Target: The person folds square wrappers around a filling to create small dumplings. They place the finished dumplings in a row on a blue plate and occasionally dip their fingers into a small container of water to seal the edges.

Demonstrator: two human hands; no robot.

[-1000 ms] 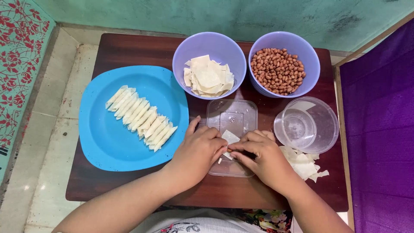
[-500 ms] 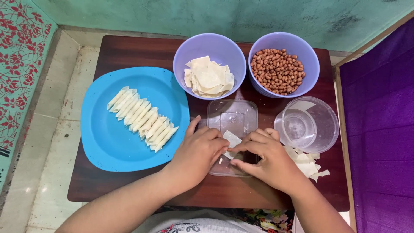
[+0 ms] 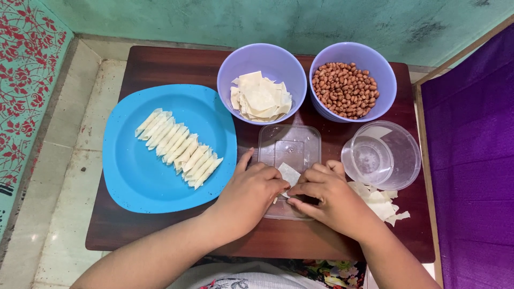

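Your left hand (image 3: pixel 251 192) and right hand (image 3: pixel 329 199) pinch a small pale wrapper square (image 3: pixel 289 174) between closed fingertips, over the clear lid (image 3: pixel 289 147), which serves as a work surface. Left of the lid: blue plate (image 3: pixel 139 176) with folded wrapper pieces (image 3: pixel 179 149). Beyond it: bowl of flat wrappers (image 3: pixel 261 97) and bowl of peanuts (image 3: pixel 346 89). Right: clear tub (image 3: pixel 381 155), scraps (image 3: pixel 381 203). Nothing obstructs.

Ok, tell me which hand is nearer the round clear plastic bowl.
Right. The right hand lies just left of and below the round clear plastic bowl; the left hand is farther off, beyond the right one.
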